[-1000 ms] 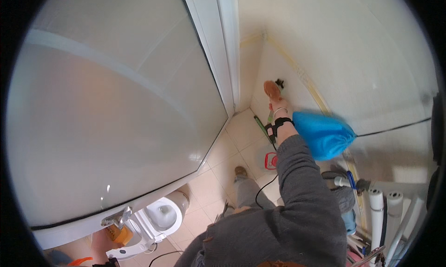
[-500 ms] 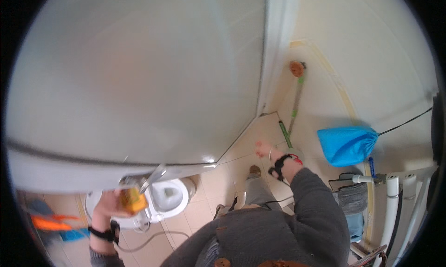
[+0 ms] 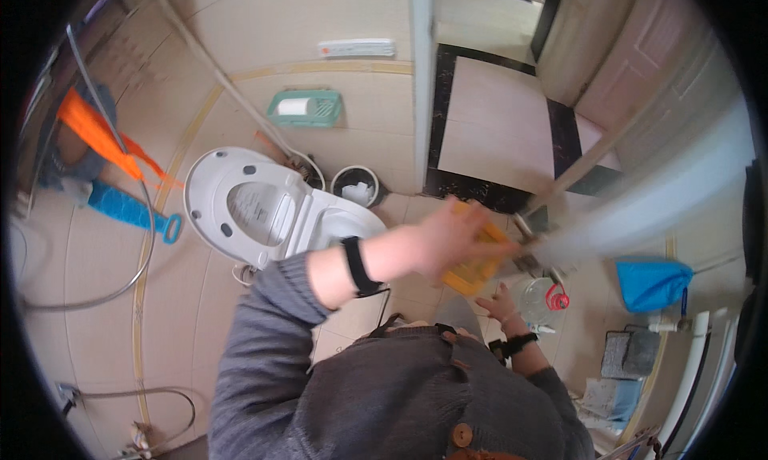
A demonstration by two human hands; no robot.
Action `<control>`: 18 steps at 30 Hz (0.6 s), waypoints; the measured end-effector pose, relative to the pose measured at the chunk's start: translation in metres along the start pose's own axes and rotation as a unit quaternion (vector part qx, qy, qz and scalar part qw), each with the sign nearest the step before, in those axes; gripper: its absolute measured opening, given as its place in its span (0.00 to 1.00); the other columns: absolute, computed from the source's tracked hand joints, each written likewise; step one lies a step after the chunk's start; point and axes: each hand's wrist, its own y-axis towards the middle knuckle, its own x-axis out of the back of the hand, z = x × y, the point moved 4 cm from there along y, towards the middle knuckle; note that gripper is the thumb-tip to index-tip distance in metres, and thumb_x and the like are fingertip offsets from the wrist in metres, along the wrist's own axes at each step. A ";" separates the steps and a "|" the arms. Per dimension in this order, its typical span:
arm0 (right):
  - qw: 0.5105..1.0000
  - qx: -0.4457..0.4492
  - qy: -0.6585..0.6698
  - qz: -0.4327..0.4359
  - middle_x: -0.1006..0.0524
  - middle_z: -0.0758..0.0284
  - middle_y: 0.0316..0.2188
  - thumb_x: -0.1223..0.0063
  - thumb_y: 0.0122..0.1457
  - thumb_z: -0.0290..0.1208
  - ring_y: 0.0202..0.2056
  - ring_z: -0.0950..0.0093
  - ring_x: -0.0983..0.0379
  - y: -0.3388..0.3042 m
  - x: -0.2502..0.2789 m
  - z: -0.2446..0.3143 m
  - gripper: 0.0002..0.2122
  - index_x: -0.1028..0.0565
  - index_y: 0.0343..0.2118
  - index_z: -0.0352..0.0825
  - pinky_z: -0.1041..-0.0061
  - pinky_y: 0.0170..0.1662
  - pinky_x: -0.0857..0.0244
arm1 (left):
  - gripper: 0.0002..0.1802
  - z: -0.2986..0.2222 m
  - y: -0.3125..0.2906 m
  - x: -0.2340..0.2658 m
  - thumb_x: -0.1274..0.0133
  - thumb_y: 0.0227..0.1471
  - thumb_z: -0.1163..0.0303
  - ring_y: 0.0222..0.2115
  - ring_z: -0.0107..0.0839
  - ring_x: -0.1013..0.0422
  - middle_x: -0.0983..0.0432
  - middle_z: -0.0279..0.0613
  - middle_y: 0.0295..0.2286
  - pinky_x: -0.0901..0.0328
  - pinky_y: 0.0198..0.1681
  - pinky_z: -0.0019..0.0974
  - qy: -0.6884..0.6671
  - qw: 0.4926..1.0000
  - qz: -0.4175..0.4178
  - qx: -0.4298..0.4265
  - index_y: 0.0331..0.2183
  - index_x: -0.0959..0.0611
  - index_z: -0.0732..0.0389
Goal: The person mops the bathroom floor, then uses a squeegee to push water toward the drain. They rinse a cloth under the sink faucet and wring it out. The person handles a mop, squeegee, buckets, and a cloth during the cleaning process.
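My left hand (image 3: 440, 240) reaches across my front, its fingers wrapped round a flat yellow-orange pack (image 3: 472, 276) whose kind I cannot make out. Right beside that hand is the metal handle (image 3: 528, 244) of a door (image 3: 640, 212); whether fingers touch the handle is hard to tell. Lower down, my right hand (image 3: 500, 306) has its fingers apart and holds nothing. It is close to a clear plastic jug (image 3: 534, 300) with a red handle on the floor.
A toilet (image 3: 228, 172) with raised lid stands at left, beside a waste bin (image 3: 344, 177). Above them is a green wall holder (image 3: 304, 108) with a paper roll. Beyond the doorway lies a tiled floor (image 3: 500, 124). A blue drawstring bag (image 3: 652, 286) hangs at right.
The door has swung from in front of me to the right, showing the doorway. My left hand, with the yellow-orange pack, has moved from far left to the centre. My right hand is lower.
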 end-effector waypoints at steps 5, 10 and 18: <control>0.997 -0.076 0.000 -0.020 0.38 0.48 0.52 0.35 0.40 0.44 0.44 0.60 0.31 -0.049 0.047 -0.044 0.41 0.41 0.51 0.18 0.71 0.39 0.31 | 0.70 -0.006 0.014 -0.043 0.31 0.13 0.57 0.51 0.50 0.45 0.42 0.57 0.47 0.46 0.48 0.47 -0.176 0.984 -0.002 -0.024 0.60 0.52 0.43; 0.982 -0.115 -0.132 -0.065 0.30 0.51 0.46 0.39 0.46 0.40 0.45 0.65 0.31 -0.080 0.075 -0.086 0.35 0.40 0.52 0.23 0.67 0.46 0.36 | 0.71 0.050 0.039 -0.114 0.31 0.15 0.55 0.50 0.52 0.45 0.45 0.58 0.49 0.45 0.49 0.48 -0.248 0.967 0.043 0.042 0.60 0.55 0.44; 0.971 -0.197 -0.108 -0.082 0.30 0.52 0.45 0.42 0.48 0.37 0.45 0.65 0.31 -0.041 0.129 -0.108 0.32 0.40 0.53 0.25 0.67 0.46 0.36 | 0.69 0.184 0.151 -0.205 0.32 0.17 0.51 0.50 0.54 0.45 0.45 0.60 0.49 0.45 0.50 0.50 -0.226 0.961 0.085 0.139 0.59 0.54 0.49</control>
